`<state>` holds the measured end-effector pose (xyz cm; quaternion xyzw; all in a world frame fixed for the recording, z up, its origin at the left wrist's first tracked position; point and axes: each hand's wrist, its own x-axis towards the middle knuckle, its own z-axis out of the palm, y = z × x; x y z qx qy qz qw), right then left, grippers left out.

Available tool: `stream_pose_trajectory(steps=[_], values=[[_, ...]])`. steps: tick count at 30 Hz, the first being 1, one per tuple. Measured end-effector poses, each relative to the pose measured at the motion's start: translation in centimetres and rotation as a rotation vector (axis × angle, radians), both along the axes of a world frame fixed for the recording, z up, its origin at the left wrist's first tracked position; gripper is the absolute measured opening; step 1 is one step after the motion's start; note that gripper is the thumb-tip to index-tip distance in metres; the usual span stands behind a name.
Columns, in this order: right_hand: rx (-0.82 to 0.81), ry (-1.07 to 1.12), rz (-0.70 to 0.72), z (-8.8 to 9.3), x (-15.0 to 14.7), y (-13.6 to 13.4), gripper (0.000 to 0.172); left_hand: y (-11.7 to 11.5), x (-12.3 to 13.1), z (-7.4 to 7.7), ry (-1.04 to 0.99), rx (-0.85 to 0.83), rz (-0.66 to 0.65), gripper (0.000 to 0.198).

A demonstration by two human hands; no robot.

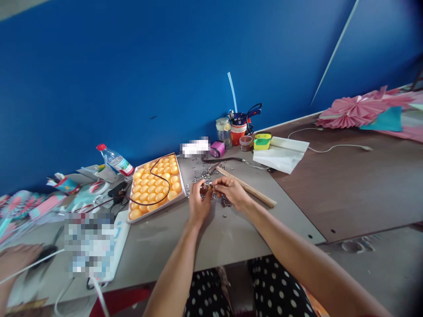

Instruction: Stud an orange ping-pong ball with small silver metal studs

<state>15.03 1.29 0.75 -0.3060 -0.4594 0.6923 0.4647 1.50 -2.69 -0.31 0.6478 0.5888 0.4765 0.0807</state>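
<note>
My left hand [199,199] and my right hand [231,190] meet over the grey table, fingertips almost touching. The fingers of both are closed in a pinch around something small, too small and too covered to name. Beneath and around them lie many small shiny metal pieces [226,202], scattered on the tabletop. To the right of my right hand, a wooden stick [261,194] lies at a slant, its far end among the metal pieces. A white-rimmed tray of orange balls [152,189] sits to the left of my left hand.
Behind stand a glass jar [224,132], an orange cup [238,134] of tools, a purple box [217,149] and a yellow container [262,141]. White paper [284,156] lies right of them. A bottle [116,161] leans at left. Another person's hand [23,257] rests on a dark mouse.
</note>
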Motion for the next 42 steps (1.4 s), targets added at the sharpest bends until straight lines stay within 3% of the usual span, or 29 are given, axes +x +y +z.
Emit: stream_pose_trajectory(steps=[9,18,27,34,42], values=[[0.137,-0.306,-0.098,-0.64,-0.34,-0.05,0.008,0.15,-0.08,-0.36,0.009,0.016,-0.023,0.034],[0.119,-0.314,-0.077,-0.98,-0.70,-0.22,0.010,0.25,-0.06,-0.69,0.044,0.061,-0.036,0.031],[0.054,-0.147,-0.008,-0.67,-0.44,-0.30,0.016,0.24,-0.07,-0.64,0.050,0.057,-0.028,0.032],[0.159,-0.332,-0.081,-0.98,-0.60,-0.19,0.012,0.24,-0.04,-0.98,0.072,0.064,-0.042,0.029],[0.182,-0.366,-0.055,-0.68,-0.36,-0.28,0.013,0.13,0.06,-0.74,0.102,0.071,-0.034,0.029]])
